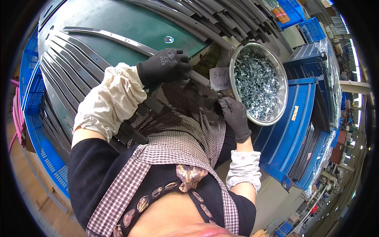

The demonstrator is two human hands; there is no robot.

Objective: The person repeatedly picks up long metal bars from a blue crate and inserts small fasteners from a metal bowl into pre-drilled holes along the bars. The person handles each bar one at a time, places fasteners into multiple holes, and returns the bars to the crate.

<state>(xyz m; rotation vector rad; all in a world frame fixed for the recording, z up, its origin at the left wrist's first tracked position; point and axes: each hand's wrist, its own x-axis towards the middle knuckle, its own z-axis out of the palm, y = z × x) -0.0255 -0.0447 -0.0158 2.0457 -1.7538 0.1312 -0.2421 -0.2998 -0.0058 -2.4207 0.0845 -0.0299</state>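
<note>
My left hand, in a dark glove, is closed around a long, slim black metal strip. The strip runs from the green tabletop at upper left down toward my right hand. My right hand, gloved too, has its fingers pressed together beside the strip's near end; what they hold, if anything, is hidden. Close by that hand stands a round metal bowl heaped with small shiny metal clips. A white paper label with handwriting sits against the bowl's left side.
Several similar strips lie on the left of the green table, and more are stacked along its far side. A blue plastic crate stands at far left. To the right is a blue metal bin holding dark strips.
</note>
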